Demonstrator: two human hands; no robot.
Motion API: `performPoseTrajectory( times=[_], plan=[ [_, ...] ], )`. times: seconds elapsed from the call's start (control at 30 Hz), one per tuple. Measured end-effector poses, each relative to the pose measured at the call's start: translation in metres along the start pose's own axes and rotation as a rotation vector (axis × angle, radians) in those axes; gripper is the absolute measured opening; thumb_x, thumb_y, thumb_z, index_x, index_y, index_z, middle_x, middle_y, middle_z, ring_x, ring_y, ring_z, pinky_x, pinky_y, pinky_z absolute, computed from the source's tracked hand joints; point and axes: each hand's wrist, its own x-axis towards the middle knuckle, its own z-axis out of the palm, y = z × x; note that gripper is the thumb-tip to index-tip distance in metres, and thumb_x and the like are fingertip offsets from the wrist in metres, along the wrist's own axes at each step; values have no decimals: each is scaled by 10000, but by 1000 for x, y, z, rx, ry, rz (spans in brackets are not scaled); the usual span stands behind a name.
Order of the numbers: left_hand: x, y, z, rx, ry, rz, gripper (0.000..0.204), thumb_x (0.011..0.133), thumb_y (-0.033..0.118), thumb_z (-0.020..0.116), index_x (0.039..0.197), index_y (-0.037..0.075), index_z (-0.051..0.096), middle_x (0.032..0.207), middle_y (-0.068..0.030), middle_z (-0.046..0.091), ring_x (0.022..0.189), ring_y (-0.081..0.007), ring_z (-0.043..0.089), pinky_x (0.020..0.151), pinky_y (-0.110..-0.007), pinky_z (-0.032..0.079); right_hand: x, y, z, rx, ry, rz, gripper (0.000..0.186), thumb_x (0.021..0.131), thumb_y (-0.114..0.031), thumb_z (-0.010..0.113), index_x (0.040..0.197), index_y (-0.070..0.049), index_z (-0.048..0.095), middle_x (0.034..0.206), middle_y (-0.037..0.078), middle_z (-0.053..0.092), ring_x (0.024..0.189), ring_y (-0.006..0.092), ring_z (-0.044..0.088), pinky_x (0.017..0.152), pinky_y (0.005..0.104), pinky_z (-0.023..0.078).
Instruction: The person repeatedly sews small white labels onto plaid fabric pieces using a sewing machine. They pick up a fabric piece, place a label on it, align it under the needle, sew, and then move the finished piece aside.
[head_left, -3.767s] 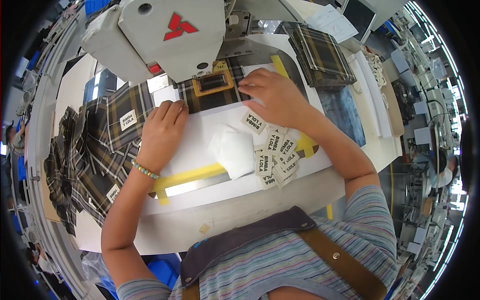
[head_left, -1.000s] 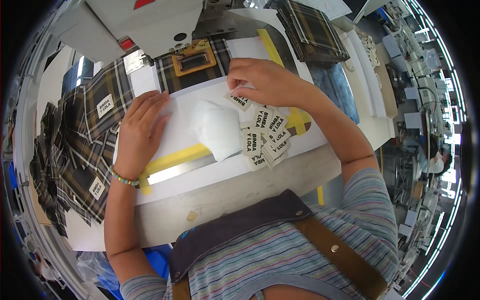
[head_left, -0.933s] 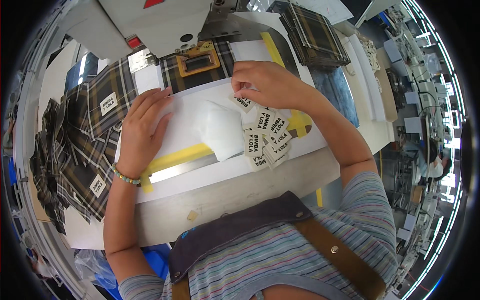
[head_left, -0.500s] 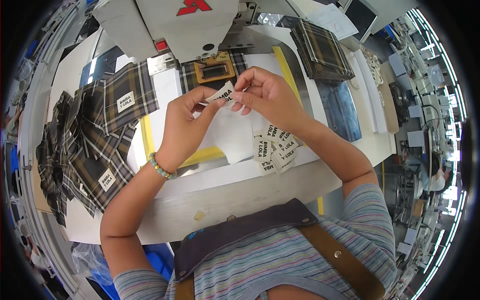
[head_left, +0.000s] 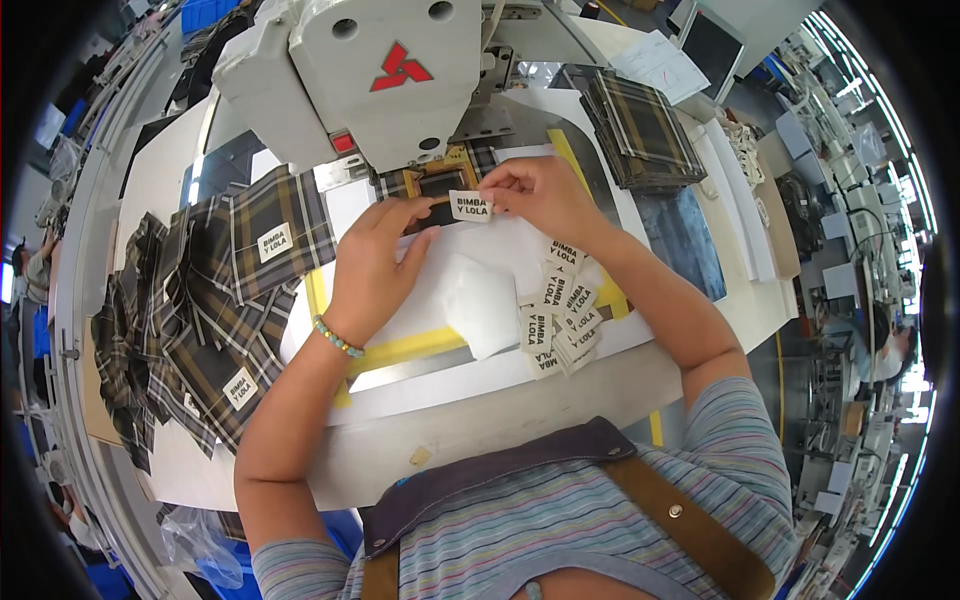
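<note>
The label (head_left: 470,206) is off-white with black print, as are the piled labels (head_left: 540,330). The cloth (head_left: 250,240) is plaid, dark grey and olive-brown crossed by white lines; the stack (head_left: 645,130) is similar. The frame (head_left: 412,184) is mustard, the tape (head_left: 420,347) yellow, the pad (head_left: 478,305) white. The machine (head_left: 350,90) is pale grey with a red emblem (head_left: 400,68). Thin multicoloured stripes cross the grey-blue shirt (head_left: 490,535).

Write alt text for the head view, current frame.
A person's right hand holds a small off-white label by a yellow frame beneath a white machine head; the left hand is open nearby. Loose labels are piled near the right forearm, plaid cloth lies at left and a plaid stack sits at upper right.
</note>
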Motion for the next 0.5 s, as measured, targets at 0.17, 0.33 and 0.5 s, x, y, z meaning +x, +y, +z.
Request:
performPoseTrajectory(
  times=[0.17,0.33,0.5],
  plan=[
    [3,-10,-2,142,-77,158,357,892,42,817,1240,23,740,1206,-138,765,1160,-353,687,979,-429,578,55,5,-8,-60,-77,98,208,966,-152,818,1092,12,818,923,56,802,793,99,725,714,262,588],
    [4,-10,3,126,-129,235,372,877,36,821,1238,5,739,1298,-129,751,1242,-350,655,1071,-434,560,67,10,11,-187,55,-86,180,951,-144,831,1048,8,831,905,69,817,797,116,738,776,277,602],
    [3,-10,0,174,-112,233,382,873,48,829,1242,4,738,1308,-128,751,1271,-351,649,1079,-438,556,65,19,17,-69,-10,-98,166,961,-121,817,1062,11,815,930,80,815,817,118,730,794,290,589]
  ],
)
